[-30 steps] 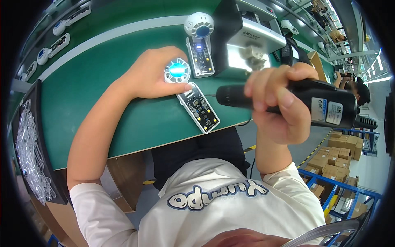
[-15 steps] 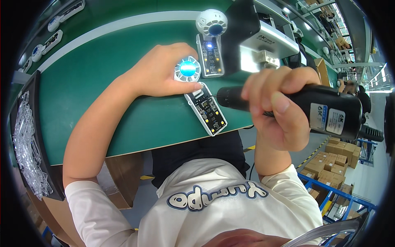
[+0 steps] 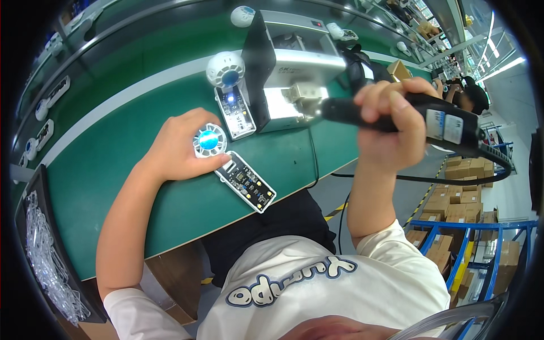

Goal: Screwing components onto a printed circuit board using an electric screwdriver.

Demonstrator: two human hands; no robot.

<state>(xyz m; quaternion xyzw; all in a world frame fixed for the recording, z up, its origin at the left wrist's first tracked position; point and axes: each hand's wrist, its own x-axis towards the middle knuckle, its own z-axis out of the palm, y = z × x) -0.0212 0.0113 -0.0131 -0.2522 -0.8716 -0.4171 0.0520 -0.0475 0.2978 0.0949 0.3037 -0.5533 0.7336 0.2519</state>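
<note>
My left hand [image 3: 180, 146] is closed round a white device's round head with a glowing blue disc [image 3: 209, 140], thumb against the top of its body. That body, an open casing with a black circuit board [image 3: 247, 182], slants toward the table's front edge. Up at the right, my right hand [image 3: 396, 127] is wrapped round a black electric screwdriver [image 3: 445, 120]. Its front end points left, at the metal block [image 3: 306, 93] in the lit opening of a screw feeder [image 3: 296, 72]; the bit's tip is too blurred to tell whether it touches.
A second such device [image 3: 235, 118] stands beside the feeder, a small light lit on its board. At the left edge a dark tray [image 3: 45, 187] holds clear plastic pieces [image 3: 48, 255]. The screwdriver's cable [image 3: 425, 179] loops off the right side. Other devices sit on the far belt.
The screwdriver has moved from beside the circuit board to the screw feeder. My left hand stays on the device. The whole view has shifted, bringing more of the feeder in.
</note>
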